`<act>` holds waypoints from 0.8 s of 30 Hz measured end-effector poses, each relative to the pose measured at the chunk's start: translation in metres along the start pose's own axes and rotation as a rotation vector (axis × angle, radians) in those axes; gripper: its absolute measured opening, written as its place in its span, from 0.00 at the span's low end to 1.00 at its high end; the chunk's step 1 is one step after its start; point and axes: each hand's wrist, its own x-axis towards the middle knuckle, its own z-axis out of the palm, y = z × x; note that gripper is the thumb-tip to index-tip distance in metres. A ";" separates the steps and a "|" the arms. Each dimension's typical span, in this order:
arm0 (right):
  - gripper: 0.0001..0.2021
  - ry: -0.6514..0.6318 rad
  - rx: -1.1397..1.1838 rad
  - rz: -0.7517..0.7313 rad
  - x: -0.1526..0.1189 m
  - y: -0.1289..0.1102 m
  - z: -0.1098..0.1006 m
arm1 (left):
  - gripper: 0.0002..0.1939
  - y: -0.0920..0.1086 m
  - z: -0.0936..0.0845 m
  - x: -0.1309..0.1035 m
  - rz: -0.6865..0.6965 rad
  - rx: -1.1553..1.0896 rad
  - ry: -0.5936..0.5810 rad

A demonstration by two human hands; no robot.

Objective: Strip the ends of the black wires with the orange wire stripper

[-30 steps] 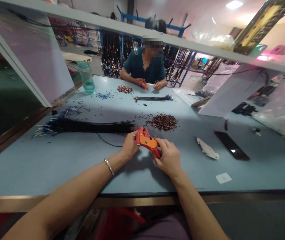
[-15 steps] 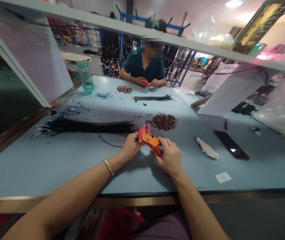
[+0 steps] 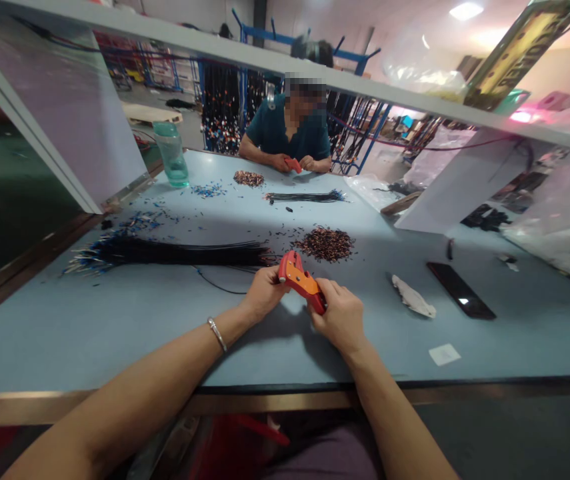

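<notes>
My right hand [image 3: 341, 312] is wrapped around the handles of a red and orange wire stripper [image 3: 303, 283], its head pointing up and left. Close against that head, my left hand [image 3: 265, 292] has its fingers closed on a thin black wire [image 3: 217, 287], which curves in from the left. The wire's end is hidden at the tool's jaws. Beyond my left wrist lies a thick bundle of black wires [image 3: 179, 253], with blue and white tips at its left end. A pile of small copper and black offcuts [image 3: 327, 243] sits just past the stripper.
Across the table [image 3: 115, 347] a person [image 3: 285, 137] holds another red tool. A smaller wire bundle [image 3: 307, 197], copper scraps [image 3: 249, 178], blue bits [image 3: 207, 191] and a water bottle [image 3: 171, 157] lie farther back. A phone [image 3: 459, 290], crumpled white wrap [image 3: 413, 297] and paper square [image 3: 445, 354] are at right.
The stripper's jaws and handles have come closer together in my right hand, and its head has tilted slightly. My left hand stays beside the head.
</notes>
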 end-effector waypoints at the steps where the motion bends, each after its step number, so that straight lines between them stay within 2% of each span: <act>1: 0.11 -0.001 -0.010 0.004 0.000 0.000 0.000 | 0.05 0.001 0.000 0.000 0.004 0.000 -0.002; 11: 0.07 0.017 -0.043 -0.001 -0.002 0.000 -0.001 | 0.17 0.006 0.001 0.000 0.003 -0.007 -0.003; 24: 0.04 -0.003 0.036 0.028 -0.003 0.002 0.004 | 0.17 0.006 0.003 0.000 -0.017 0.017 -0.024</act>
